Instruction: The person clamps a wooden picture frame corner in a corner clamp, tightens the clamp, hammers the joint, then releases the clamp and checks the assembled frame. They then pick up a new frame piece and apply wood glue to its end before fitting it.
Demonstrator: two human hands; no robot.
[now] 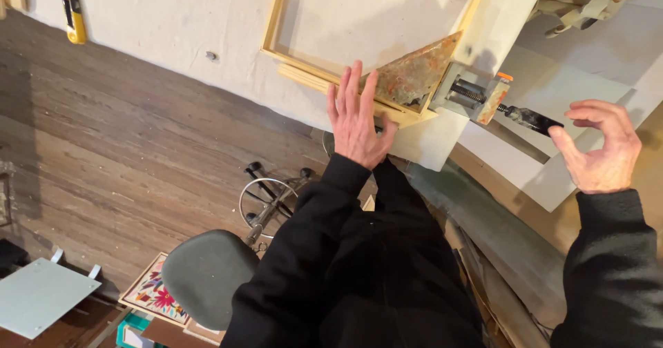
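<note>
**Corner of a wooden frame held flat beside a clamp**

The left hand (357,117) lies open and flat, fingers spread toward 12 o'clock, palm pressing on the lower rail of a pale wooden frame (276,23) at the edge of a white worktable (173,30). It grips nothing; it only bears down. The frame occupies the table from 11 to 1 o'clock of this hand. Its near corner lies just beside the fingertips at 2 o'clock, where a mottled brown triangular plate (418,75) rests inside the corner, touching both rails.

A corner clamp (476,96) with a threaded screw and an orange collar sits against the outside of that corner. Its dark handle (532,119) points toward 4 o'clock. The right hand (601,148) hovers just beyond the handle's end, fingers curled and thumb bent, empty and apart from the handle.

Handling, as judged: the frame looks light and stiff, built of thin strips, so its joints are probably the weak points. Taking hold along a rail near a corner appears safer than at mid-span. The plate looks rigid and rough-faced.

At 7 o'clock of the left hand, below table level, stand a grey stool (207,272) and a wood floor (103,148).
</note>
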